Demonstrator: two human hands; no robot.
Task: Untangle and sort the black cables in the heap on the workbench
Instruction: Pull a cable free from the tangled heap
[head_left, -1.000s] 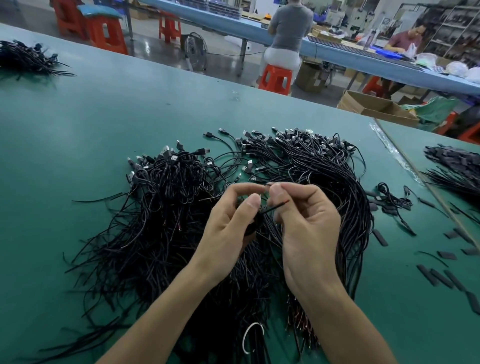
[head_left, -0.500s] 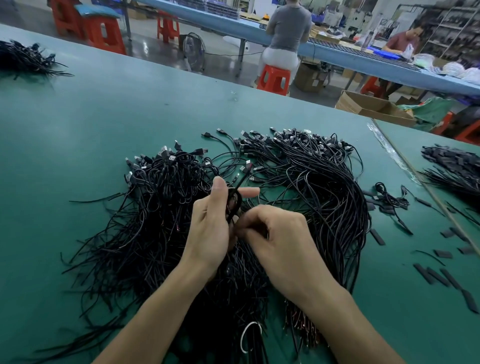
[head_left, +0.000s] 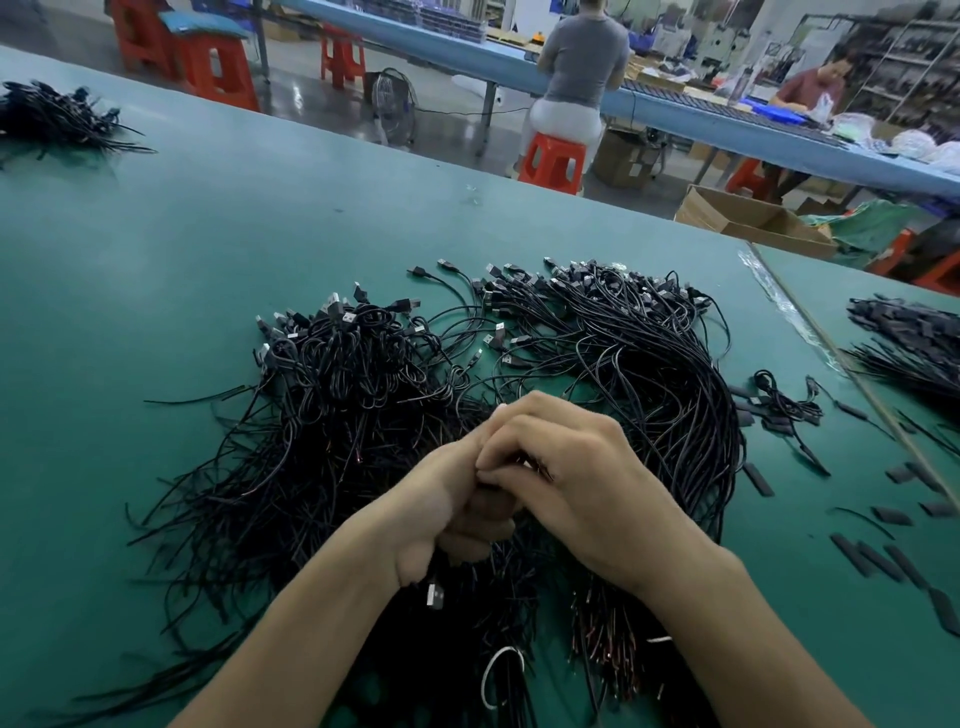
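Observation:
A big heap of black cables (head_left: 363, 426) with USB plugs covers the middle of the green workbench (head_left: 182, 249); a neater curved bundle (head_left: 670, 374) forms its right side. Above the heap, my left hand (head_left: 447, 519) is closed on a coiled black cable, whose USB plug (head_left: 434, 594) hangs below the palm. My right hand (head_left: 582, 483) lies over the left one, fingertips pinching the same cable. The coil itself is mostly hidden between the hands.
Short black sleeve pieces (head_left: 883, 561) lie scattered at the right, beside a small cable clump (head_left: 784, 405). More cable piles sit at the far left (head_left: 57, 119) and right edge (head_left: 914, 343). A white loop (head_left: 498, 675) lies near me. Seated people work at a blue bench (head_left: 675, 109) behind.
Both hands have come down and toward me, closing together. The cable that was pinched between raised fingertips is now folded inside the left hand, with the right hand over it.

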